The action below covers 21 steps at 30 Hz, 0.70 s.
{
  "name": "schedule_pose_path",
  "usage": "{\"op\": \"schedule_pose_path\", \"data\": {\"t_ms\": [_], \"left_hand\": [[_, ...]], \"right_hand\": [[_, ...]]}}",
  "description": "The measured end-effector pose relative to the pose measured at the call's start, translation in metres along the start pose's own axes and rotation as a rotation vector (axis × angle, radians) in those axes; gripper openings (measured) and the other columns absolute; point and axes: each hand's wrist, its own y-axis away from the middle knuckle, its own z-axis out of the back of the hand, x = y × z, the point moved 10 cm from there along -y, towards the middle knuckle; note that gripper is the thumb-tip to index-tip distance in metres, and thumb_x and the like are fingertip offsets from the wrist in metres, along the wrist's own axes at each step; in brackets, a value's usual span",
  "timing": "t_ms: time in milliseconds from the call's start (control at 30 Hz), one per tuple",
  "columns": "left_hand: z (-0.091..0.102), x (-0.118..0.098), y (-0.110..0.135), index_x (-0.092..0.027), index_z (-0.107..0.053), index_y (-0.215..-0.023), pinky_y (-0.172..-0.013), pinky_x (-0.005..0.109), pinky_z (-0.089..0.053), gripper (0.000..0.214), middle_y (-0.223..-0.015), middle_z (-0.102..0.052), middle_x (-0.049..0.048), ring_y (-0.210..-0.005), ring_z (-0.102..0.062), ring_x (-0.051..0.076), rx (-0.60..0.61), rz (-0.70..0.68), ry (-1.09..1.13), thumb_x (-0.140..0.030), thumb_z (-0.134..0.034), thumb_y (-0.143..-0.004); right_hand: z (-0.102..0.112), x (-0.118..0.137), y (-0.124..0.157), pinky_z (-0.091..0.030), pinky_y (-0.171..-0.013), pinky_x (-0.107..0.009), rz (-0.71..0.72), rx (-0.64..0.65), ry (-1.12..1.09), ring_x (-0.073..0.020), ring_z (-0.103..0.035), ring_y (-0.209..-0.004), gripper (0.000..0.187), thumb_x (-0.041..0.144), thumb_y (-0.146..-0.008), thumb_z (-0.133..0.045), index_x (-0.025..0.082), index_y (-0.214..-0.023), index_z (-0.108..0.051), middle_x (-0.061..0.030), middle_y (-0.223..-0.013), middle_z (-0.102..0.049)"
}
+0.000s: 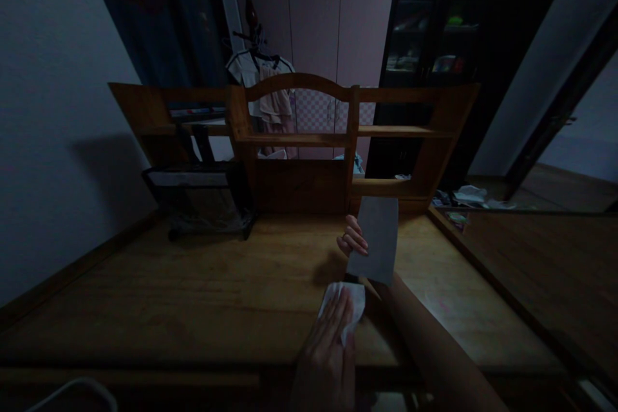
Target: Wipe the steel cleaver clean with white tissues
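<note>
A white tissue (357, 299) is held under the straight, close-set fingers of my left hand (328, 331), low over the near part of the wooden desk (217, 296). Just beyond it, my right hand (353, 237) grips a flat grey rectangular panel (379, 238), tilted up above the desktop. Its fingers curl round the panel's left edge, while the palm and thumb are hidden behind it. Between the panel and the tissue a small dark part (354, 279) shows, too dim to name. What kind of object the panel is I cannot tell.
At the back of the desk rises a wooden shelf unit (292, 140). A black bag-like case (200, 199) stands on the left. Behind are hanging clothes (270, 87), a pink wardrobe (316, 19) and a dark cabinet (434, 32). A white cable (80, 383) curves at lower left.
</note>
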Motion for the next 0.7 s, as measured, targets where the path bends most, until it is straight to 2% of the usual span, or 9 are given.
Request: {"op": "schedule_pose_path", "data": {"t_ms": [100, 167, 233, 333, 467, 533, 600, 700], "left_hand": [[0.032, 0.041, 0.017, -0.023, -0.076, -0.096, -0.114, 0.045, -0.028, 0.025, -0.111, -0.071, 0.0089, -0.129, -0.047, 0.034, -0.190, 0.311, 0.376, -0.034, -0.069, -0.075], [0.046, 0.052, 0.020, -0.021, -0.075, -0.098, -0.109, 0.050, -0.036, 0.030, -0.101, -0.074, 0.0092, -0.121, -0.054, 0.035, -0.240, 0.401, 0.462, -0.039, -0.064, -0.077], [0.052, 0.062, 0.020, -0.017, -0.073, -0.104, -0.104, 0.051, -0.041, 0.034, -0.096, -0.074, 0.0099, -0.115, -0.059, 0.034, -0.269, 0.518, 0.601, -0.039, -0.061, -0.080], [0.049, 0.069, 0.021, -0.016, -0.069, -0.110, -0.100, 0.047, -0.046, 0.036, -0.096, -0.075, 0.0102, -0.110, -0.063, 0.032, -0.310, 0.692, 0.846, -0.035, -0.060, -0.080], [0.044, 0.065, 0.026, -0.012, -0.065, -0.115, -0.097, 0.044, -0.049, 0.037, -0.098, -0.074, 0.0132, -0.106, -0.065, 0.031, -0.344, 0.767, 0.927, -0.026, -0.063, -0.080], [0.047, 0.065, 0.028, -0.010, -0.062, -0.119, -0.097, 0.043, -0.050, 0.040, -0.099, -0.074, 0.0141, -0.105, -0.066, 0.030, -0.393, 0.777, 0.948, -0.018, -0.064, -0.079], [0.060, 0.064, 0.027, -0.010, -0.059, -0.122, -0.097, 0.043, -0.050, 0.044, -0.101, -0.073, 0.0139, -0.104, -0.066, 0.029, -0.480, 0.735, 0.925, -0.010, -0.063, -0.078], [0.100, 0.063, 0.017, -0.011, -0.060, -0.121, -0.099, 0.043, -0.048, 0.043, -0.100, -0.074, 0.0129, -0.102, -0.067, 0.028, -0.624, 0.634, 0.825, -0.008, -0.061, -0.078]], "right_hand": [[-0.005, 0.001, 0.001, -0.033, -0.050, -0.024, -0.008, -0.015, 0.007, -0.0062, -0.007, -0.026, 0.044, 0.030, -0.092, -0.043, 0.021, -0.062, -0.013, 0.0144, -0.035, -0.021], [-0.011, 0.002, 0.001, -0.034, -0.050, -0.024, -0.012, 0.024, -0.015, -0.0061, -0.008, -0.026, 0.043, 0.029, -0.091, -0.044, 0.021, -0.061, -0.014, 0.0144, -0.036, -0.021], [-0.015, 0.002, 0.001, -0.033, -0.048, -0.023, -0.011, 0.069, -0.042, -0.0064, -0.009, -0.025, 0.042, 0.030, -0.090, -0.045, 0.022, -0.060, -0.016, 0.0142, -0.036, -0.021], [-0.011, 0.001, 0.000, -0.033, -0.047, -0.023, -0.013, 0.081, -0.052, -0.0067, -0.011, -0.025, 0.042, 0.031, -0.090, -0.044, 0.022, -0.059, -0.017, 0.0138, -0.036, -0.022], [0.002, -0.005, -0.006, -0.030, -0.044, -0.022, -0.024, 0.093, -0.006, -0.0071, -0.011, -0.024, 0.044, 0.032, -0.090, -0.045, 0.022, -0.058, -0.017, 0.0134, -0.036, -0.018], [0.017, -0.010, -0.012, -0.028, -0.041, -0.022, -0.044, 0.045, 0.077, -0.0077, -0.011, -0.024, 0.046, 0.039, -0.089, -0.047, 0.022, -0.058, -0.017, 0.0132, -0.035, -0.016], [0.033, -0.015, -0.017, -0.026, -0.039, -0.022, -0.071, -0.023, 0.165, -0.0084, -0.011, -0.023, 0.049, 0.045, -0.089, -0.047, 0.022, -0.058, -0.017, 0.0132, -0.034, -0.016], [0.048, -0.018, -0.021, -0.022, -0.036, -0.023, -0.092, -0.084, 0.231, -0.0084, -0.010, -0.023, 0.049, 0.050, -0.088, -0.047, 0.023, -0.057, -0.020, 0.0134, -0.032, -0.018]]}}
